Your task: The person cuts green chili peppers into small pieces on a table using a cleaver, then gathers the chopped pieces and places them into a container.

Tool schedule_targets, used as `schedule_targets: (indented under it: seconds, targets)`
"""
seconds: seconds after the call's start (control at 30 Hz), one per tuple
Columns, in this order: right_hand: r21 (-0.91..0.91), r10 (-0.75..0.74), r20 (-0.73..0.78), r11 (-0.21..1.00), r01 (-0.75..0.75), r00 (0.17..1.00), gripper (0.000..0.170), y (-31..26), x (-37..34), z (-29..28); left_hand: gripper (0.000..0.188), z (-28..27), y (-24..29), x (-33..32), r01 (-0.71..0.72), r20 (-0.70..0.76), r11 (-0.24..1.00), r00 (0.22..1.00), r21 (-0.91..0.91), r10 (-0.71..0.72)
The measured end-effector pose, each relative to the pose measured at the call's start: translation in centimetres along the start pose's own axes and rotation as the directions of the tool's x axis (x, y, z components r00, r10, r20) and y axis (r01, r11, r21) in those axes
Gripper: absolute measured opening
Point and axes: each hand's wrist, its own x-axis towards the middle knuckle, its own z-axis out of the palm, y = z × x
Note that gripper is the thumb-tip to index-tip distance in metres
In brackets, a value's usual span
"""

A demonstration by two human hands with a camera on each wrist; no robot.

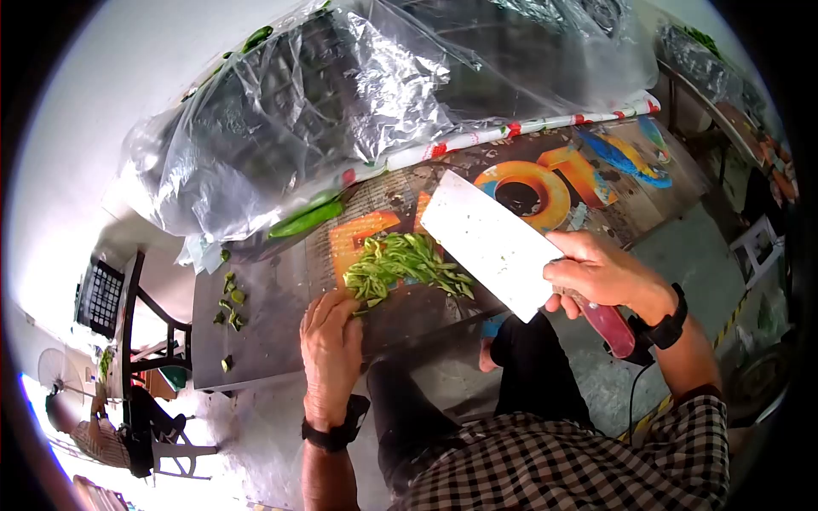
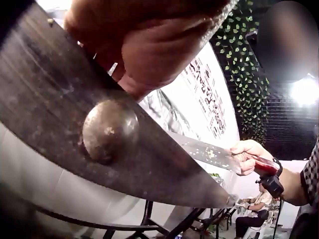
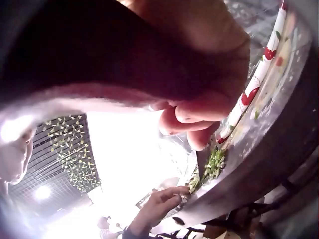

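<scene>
Across the printed table (image 1: pixel 256 319), green strips (image 1: pixel 400 262) lie heaped, already sliced; 1 long green pepper (image 1: pixel 307 219) beside the plastic sheet (image 1: pixel 319 111) is uncut. The right hand (image 1: pixel 601 268) grips a cleaver (image 1: pixel 490 243); the left hand (image 1: pixel 331 353), relaxed, holding nothing, seemingly touches the heap.

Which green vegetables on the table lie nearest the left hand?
The heap of sliced strips, beside the left hand; the scattered chunks and the long green vegetable lie farther away.

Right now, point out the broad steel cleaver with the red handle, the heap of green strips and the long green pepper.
Red-handled steel cleaver (image 1: pixel 492 244): head view, middle of the blade face.
Heap of green strips (image 1: pixel 400 262): head view, its centre.
Long green pepper (image 1: pixel 307 219): head view, middle of its side.
</scene>
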Motion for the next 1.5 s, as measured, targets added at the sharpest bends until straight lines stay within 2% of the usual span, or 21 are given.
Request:
schedule_targets:
  seconds: [0.1,0.2,0.3,0.33,0.43,0.53,0.73,0.83,0.93,1.03,1.07,1.2,1.33,1.5]
  targets:
    - [-0.001,0.007,0.080,1.000,-0.007,0.997,0.028,0.1,0.2,0.0,0.021,0.3,0.3,0.1,0.018,-0.028,0.999,0.999,-0.051,-0.019]
    - [0.023,-0.034,0.112,0.999,0.032,0.993,0.027,-0.1,0.5,0.5,0.021,0.9,1.3,1.2,0.038,-0.092,0.995,0.995,-0.091,-0.046]
    - [0.040,-0.047,0.129,0.998,0.042,0.990,0.028,-0.1,1.1,0.8,0.020,0.2,1.3,3.2,-0.062,0.013,0.996,0.998,-0.058,0.063]
    - [0.060,-0.050,0.127,0.997,0.043,0.991,0.028,-0.2,1.1,0.8,0.018,0.3,0.9,3.5,-0.138,-0.008,0.990,0.990,-0.022,0.138]
    - [0.111,-0.097,0.081,0.990,0.088,0.992,0.029,-0.1,1.1,0.5,0.015,-0.5,1.3,4.9,-0.237,0.027,0.971,0.971,-0.041,0.238]
    - [0.141,-0.121,0.050,0.984,0.113,0.991,0.029,0.6,1.1,0.5,0.013,-0.1,1.3,5.0,0.069,0.158,0.996,0.986,-0.054,-0.060]
    - [0.161,-0.142,0.104,0.979,0.124,0.984,0.028,0.9,1.7,1.1,0.009,0.7,0.4,7.7,-0.043,0.295,0.989,0.956,0.142,-0.001]
    - [0.171,-0.151,0.090,0.976,0.134,0.984,0.024,0.7,1.7,1.2,0.009,1.0,-0.4,8.4,-0.137,0.282,0.980,0.955,0.142,0.093]
    - [0.187,-0.136,0.062,0.975,0.122,0.989,0.017,0.6,1.6,1.3,0.005,0.1,-1.5,8.6,0.185,0.200,0.982,0.965,-0.046,-0.173]
    - [0.157,-0.129,0.063,0.981,0.117,0.990,0.017,0.7,1.9,1.3,0.004,-0.2,-2.2,8.1,0.174,0.090,0.970,0.983,-0.167,-0.161]
    - [0.151,-0.130,0.061,0.981,0.120,0.990,0.017,0.9,1.9,1.4,0.007,-0.5,-2.1,7.9,0.209,0.086,0.964,0.977,-0.166,-0.197]
    - [0.123,-0.167,0.113,0.981,0.153,0.979,0.018,0.1,2.0,2.0,0.010,-1.4,-3.9,7.2,0.193,0.084,0.963,0.980,-0.189,-0.180]
    - [0.088,-0.144,0.217,0.988,0.128,0.965,0.032,-0.3,2.4,2.9,0.014,-2.3,-5.7,5.8,0.402,0.164,0.871,0.915,-0.282,-0.369]
    - [-0.003,-0.088,0.360,0.995,0.096,0.929,0.030,-2.0,2.9,4.5,0.019,-2.8,-7.3,4.5,0.529,0.226,0.801,0.847,-0.280,-0.481]
